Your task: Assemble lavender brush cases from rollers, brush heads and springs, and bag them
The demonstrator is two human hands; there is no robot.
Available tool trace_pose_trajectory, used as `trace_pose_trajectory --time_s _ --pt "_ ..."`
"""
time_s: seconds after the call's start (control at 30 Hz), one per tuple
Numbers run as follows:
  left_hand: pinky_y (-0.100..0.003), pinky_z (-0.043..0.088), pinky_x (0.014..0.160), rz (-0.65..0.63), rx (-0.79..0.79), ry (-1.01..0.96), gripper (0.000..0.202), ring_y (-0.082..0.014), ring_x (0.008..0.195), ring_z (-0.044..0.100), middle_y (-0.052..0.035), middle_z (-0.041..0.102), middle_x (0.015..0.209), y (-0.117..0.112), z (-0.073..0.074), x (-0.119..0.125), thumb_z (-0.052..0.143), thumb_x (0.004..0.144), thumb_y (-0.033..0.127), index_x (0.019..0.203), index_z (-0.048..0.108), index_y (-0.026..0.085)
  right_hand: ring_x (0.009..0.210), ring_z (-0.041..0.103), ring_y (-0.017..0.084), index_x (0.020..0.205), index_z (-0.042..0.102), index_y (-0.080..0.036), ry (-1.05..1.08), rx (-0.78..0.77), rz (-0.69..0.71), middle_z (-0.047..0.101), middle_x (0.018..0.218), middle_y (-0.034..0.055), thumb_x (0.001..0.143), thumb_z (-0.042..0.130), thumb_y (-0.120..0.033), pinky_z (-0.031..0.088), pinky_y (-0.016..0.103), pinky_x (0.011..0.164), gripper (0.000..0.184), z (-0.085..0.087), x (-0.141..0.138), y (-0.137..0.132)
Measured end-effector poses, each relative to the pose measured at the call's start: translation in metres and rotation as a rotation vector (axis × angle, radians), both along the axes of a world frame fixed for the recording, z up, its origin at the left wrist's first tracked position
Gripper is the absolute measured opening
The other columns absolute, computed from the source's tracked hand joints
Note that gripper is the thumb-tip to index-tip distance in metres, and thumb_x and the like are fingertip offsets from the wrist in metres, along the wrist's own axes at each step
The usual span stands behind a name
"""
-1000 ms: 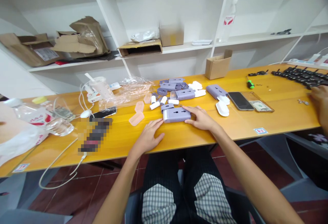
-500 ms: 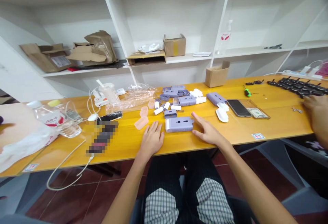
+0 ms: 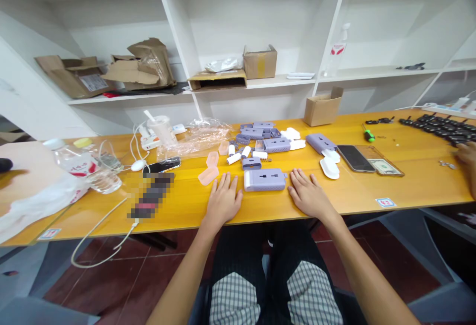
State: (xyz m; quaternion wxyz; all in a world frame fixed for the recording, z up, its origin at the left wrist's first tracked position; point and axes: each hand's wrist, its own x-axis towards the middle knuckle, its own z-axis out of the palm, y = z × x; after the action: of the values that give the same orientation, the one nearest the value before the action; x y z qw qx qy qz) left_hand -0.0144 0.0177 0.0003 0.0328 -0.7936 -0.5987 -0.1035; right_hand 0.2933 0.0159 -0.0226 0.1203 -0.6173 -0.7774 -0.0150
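My left hand (image 3: pixel 224 200) lies flat on the yellow table with its fingers out, holding nothing. My right hand (image 3: pixel 308 195) also rests palm down, fingers stretched forward and bare of any object. Between them sits a purple plastic case (image 3: pixel 265 180) with two dark slots and a whitish left end; neither hand grips it. Just behind it are a small purple frame piece (image 3: pixel 252 163) and several white cylinders (image 3: pixel 234 158). Pink hexagonal pieces (image 3: pixel 208 175) lie beyond my left fingertips. Another slotted purple case (image 3: pixel 277 145) stands farther back among purple parts.
To the right are white oval pieces (image 3: pixel 329 168), a phone (image 3: pixel 356 158), a banknote (image 3: pixel 384 166) and a green screwdriver (image 3: pixel 369 136). Another person's hand (image 3: pixel 467 159) is near black parts (image 3: pixel 442 125). Bottles (image 3: pixel 80 166), a drink cup (image 3: pixel 162 130) and cables occupy the left.
My right hand has moved off the purple case's right end and flattened on the table. My left hand stays flat. The view has shifted slightly; the other person's hand has drawn toward the right edge.
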Motion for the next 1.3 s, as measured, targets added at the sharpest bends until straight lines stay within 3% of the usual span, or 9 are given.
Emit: trace_pose_trajectory --time_s 0.3,0.6,0.73,0.9,1.0,1.13,1.2,1.3 --pt "-0.061 0.025 0.128 -0.025 -0.004 -0.066 0.056 -0.0370 0.158 0.032 -0.0193 0.042 0.165 0.004 -0.008 -0.003 0.043 0.104 0.035 0.155 0.048 0.014 0.157 0.035 0.033 0.158 0.046 -0.011 0.020 0.013 0.021 0.044 0.165 0.0190 0.107 0.029 -0.039 0.027 0.063 0.126 0.060 -0.001 0.002 0.000" --pt "-0.061 0.025 0.128 -0.016 -0.024 -0.025 0.056 -0.0382 0.158 0.032 -0.0234 0.039 0.166 0.003 -0.004 -0.002 0.041 0.105 0.035 0.154 0.049 0.010 0.158 0.034 0.034 0.157 0.047 -0.009 0.015 0.000 0.023 0.043 0.165 0.0186 0.107 0.030 -0.038 0.026 0.062 0.126 0.060 0.003 0.002 0.000" --pt "-0.060 0.025 0.128 -0.020 -0.002 -0.040 0.055 -0.0364 0.158 0.033 -0.0196 0.042 0.166 0.004 -0.007 -0.003 0.042 0.104 0.036 0.155 0.049 0.014 0.157 0.034 0.034 0.157 0.047 -0.008 0.028 -0.007 0.026 0.043 0.165 0.0194 0.107 0.030 -0.038 0.026 0.063 0.126 0.060 0.001 0.002 0.000" --pt "-0.061 0.025 0.128 -0.034 -0.009 -0.054 0.055 -0.0373 0.158 0.033 -0.0204 0.042 0.166 0.005 -0.008 -0.004 0.042 0.104 0.036 0.155 0.049 0.014 0.151 0.043 0.036 0.150 0.056 -0.013 0.139 0.048 0.048 0.051 0.160 0.0180 0.104 0.037 -0.040 0.031 0.061 0.124 0.056 0.003 0.005 0.002" --pt "-0.061 0.024 0.128 -0.030 -0.029 -0.040 0.055 -0.0382 0.158 0.033 -0.0227 0.040 0.166 0.004 -0.004 -0.003 0.042 0.104 0.034 0.154 0.049 0.011 0.138 0.054 0.039 0.138 0.067 -0.013 0.262 0.169 -0.091 0.059 0.151 0.0213 0.101 0.044 -0.043 0.040 0.059 0.117 0.053 0.011 0.015 0.003" --pt "-0.062 0.024 0.128 -0.034 -0.040 -0.075 0.063 -0.0380 0.158 0.032 -0.0214 0.036 0.168 0.000 0.004 -0.002 0.044 0.104 0.034 0.163 0.036 0.014 0.136 0.043 0.052 0.138 0.067 -0.016 0.215 0.351 -0.417 0.050 0.155 0.0236 0.096 0.053 -0.047 0.037 0.074 0.104 0.054 0.020 0.038 0.000" --pt "-0.066 0.023 0.127 -0.089 -0.036 -0.122 0.069 -0.0364 0.159 0.030 -0.0173 0.029 0.172 -0.002 0.009 -0.001 0.047 0.103 0.032 0.168 0.024 0.023 0.137 0.040 0.054 0.139 0.066 -0.019 0.175 0.315 -0.486 0.046 0.158 0.0234 0.095 0.054 -0.048 0.036 0.077 0.101 0.055 0.018 0.051 -0.001" --pt "-0.073 0.017 0.125 -0.203 -0.066 -0.170 0.068 -0.0344 0.160 0.028 -0.0094 0.022 0.176 -0.003 0.013 -0.001 0.049 0.102 0.028 0.166 0.025 0.036 0.124 0.055 0.048 0.116 0.076 -0.016 0.197 0.222 -0.465 0.057 0.143 0.0238 0.094 0.053 -0.048 0.043 0.069 0.100 0.045 0.012 0.064 0.003"
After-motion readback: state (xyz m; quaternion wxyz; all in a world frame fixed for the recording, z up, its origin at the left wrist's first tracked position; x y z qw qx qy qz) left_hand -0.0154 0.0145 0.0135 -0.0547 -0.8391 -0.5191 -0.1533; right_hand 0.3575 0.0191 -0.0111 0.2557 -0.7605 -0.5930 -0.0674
